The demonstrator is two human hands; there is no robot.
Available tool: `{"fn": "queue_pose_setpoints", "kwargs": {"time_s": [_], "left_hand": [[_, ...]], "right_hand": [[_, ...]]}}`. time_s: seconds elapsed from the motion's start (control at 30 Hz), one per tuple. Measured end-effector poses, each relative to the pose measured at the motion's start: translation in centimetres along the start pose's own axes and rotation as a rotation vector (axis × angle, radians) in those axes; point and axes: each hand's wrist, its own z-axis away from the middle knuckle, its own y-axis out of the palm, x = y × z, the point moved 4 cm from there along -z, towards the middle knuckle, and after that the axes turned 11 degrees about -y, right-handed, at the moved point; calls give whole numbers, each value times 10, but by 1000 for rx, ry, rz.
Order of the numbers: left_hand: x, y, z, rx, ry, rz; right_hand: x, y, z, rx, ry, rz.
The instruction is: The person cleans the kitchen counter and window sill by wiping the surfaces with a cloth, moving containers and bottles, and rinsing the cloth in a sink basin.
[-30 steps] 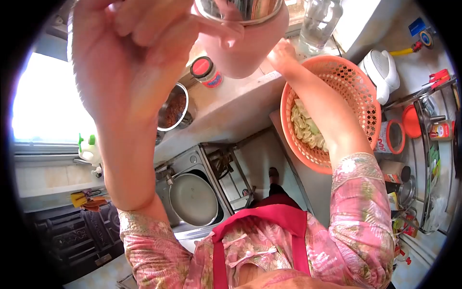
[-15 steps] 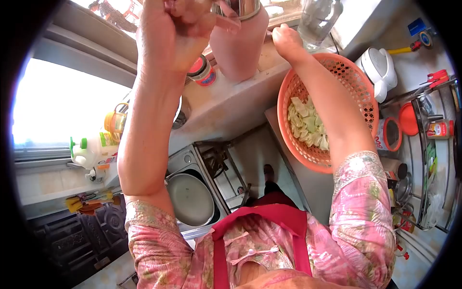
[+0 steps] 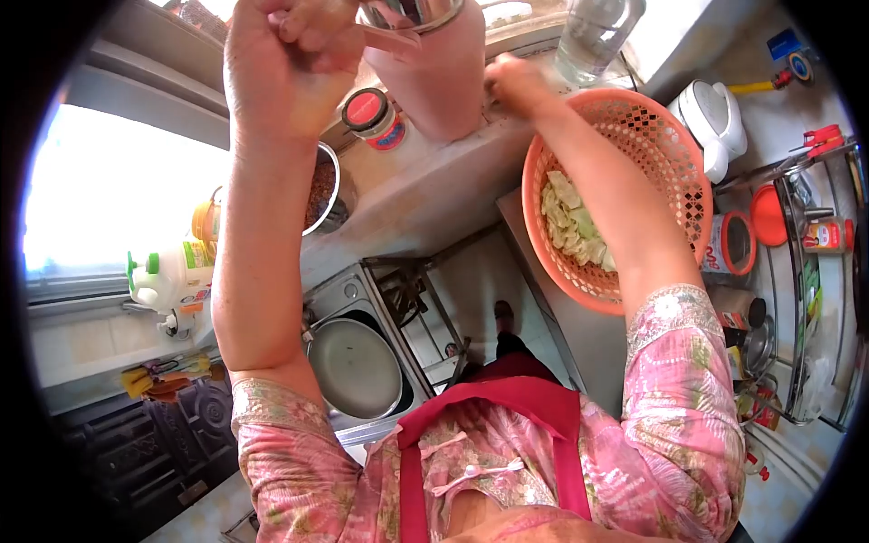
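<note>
At the top left, my left hand point(image 3: 303, 41) is raised with its fingers curled. Whatever it may hold is hidden. Just right of it stands a tall pinkish container point(image 3: 441, 77) with a shiny metal rim and a handle-like part pointing toward the hand. My right hand point(image 3: 518, 83) is closed low over the ledge, to the right of the container. It is slightly blurred, and I cannot make out what is between its fingers. Under my right forearm sits an orange plastic basket point(image 3: 543, 262) with pale green leafy pieces point(image 3: 572, 222) in it.
A red-lidded jar point(image 3: 373, 118) and a round pot with brown contents point(image 3: 321, 185) stand left of the container. A clear glass jar point(image 3: 593, 41) is on the ledge behind the basket. Lower down are a stove with a pan point(image 3: 355, 366) and, at right, a wire rack point(image 3: 797, 299).
My left hand has moved left, away from the container's rim. My right hand has shifted left and slightly down, closer to the container's base. The view has shifted a little.
</note>
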Motion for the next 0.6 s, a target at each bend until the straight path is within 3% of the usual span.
{"fn": "queue_pose_setpoints", "kwargs": {"time_s": [0.1, 0.2, 0.3, 0.4, 0.5, 0.53, 0.6], "left_hand": [[-6, -2, 0, 1, 4, 57], [-15, -8, -2, 214, -90, 131], [-9, -2, 3, -47, 63, 73], [-16, -18, -1, 235, -65, 49], [-18, -10, 1, 126, -79, 110], [-18, -13, -1, 190, -141, 133], [-21, -23, -2, 316, -270, 166]], "right_hand": [[21, -4, 20, -75, -37, -161], [21, -24, 29, 204, -181, -433], [-18, -44, 29, 52, 44, 142], [-28, -24, 31, 261, 338, 75], [23, -17, 25, 165, 156, -80], [39, -11, 27, -12, -31, -121], [22, -10, 25, 127, 43, -235]]}}
